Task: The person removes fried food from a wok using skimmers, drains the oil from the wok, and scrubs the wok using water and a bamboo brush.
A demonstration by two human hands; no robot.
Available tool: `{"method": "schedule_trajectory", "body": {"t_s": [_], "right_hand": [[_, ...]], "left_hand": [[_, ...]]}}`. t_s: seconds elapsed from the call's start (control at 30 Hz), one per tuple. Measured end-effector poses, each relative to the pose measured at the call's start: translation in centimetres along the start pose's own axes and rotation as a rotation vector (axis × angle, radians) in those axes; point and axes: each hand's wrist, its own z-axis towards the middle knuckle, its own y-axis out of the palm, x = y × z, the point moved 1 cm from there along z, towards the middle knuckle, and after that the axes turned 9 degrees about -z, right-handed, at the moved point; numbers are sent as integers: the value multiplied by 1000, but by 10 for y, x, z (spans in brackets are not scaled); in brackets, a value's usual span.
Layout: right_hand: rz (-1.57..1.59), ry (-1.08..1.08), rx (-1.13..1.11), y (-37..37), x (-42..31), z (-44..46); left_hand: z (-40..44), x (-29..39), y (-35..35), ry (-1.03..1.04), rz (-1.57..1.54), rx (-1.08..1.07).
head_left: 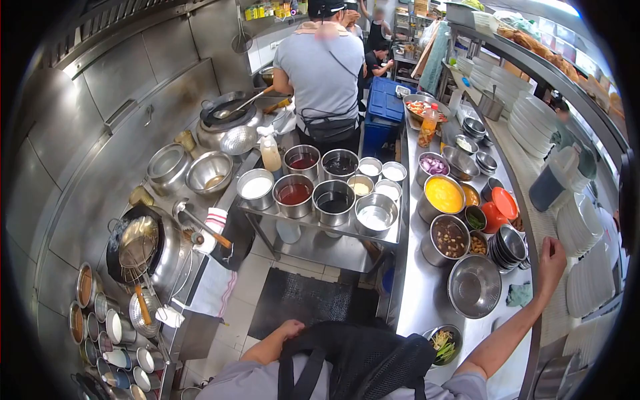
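My right hand (552, 259) is raised at the edge of the shelf on the right, its fingers curled together. Whatever may be inside them is hidden. Next to it are stacks of white plates (583, 230), and below it sit dark nested bowls (509, 247) and a green cloth (519, 295). My left hand (291, 328) hangs low in front of my body above the floor mat, fingers curled in, with nothing visible in it. On the counter between my arms are a metal colander (474, 287) and a bowl of cut green vegetables (443, 345).
A metal cart (320, 227) with several pots of sauces and powders stands ahead. Woks (141, 243) line the stove at left. A person in a grey shirt (320, 73) stands beyond the cart. Yellow liquid fills a pot (443, 195) on the right counter.
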Motion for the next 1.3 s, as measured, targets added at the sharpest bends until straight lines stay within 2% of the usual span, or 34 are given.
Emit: {"method": "schedule_trajectory", "body": {"t_s": [0.03, 0.07, 0.17, 0.27, 0.37, 0.4, 0.47, 0.63, 0.83, 1.03, 1.17, 1.3], "right_hand": [[9, -5, 1, 1, 1, 0], [17, -10, 6, 1, 1, 0], [-55, 8, -21, -1, -5, 0], [-73, -6, -1, 4, 4, 4], [-121, -20, -28, 12, 21, 12], [-131, -19, -27, 14, 22, 13], [-151, -15, -25, 15, 22, 14], [-151, -13, -13, 17, 24, 14], [-171, -2, 7, 12, 13, 8], [-134, 22, -12, 9, -2, 6], [-108, 34, -5, 11, 3, 7], [-144, 46, 14, 16, 8, 9]], "left_hand": [[-2, -13, -3, 19, 111, -25], [0, -39, -3, 130, 3, 35], [-18, -49, -13, 187, -253, 203], [4, -66, -30, -57, -346, 69], [20, -67, -32, -119, -378, 108], [11, -52, -30, -116, -439, 179], [1, -22, -31, -87, -420, 181], [7, 2, -25, -58, -432, 196], [19, -5, -33, 18, -146, 71], [24, -6, -39, 18, -293, 287], [15, 17, -47, 13, -377, 324], [15, 19, -53, -72, -247, 223]]}}
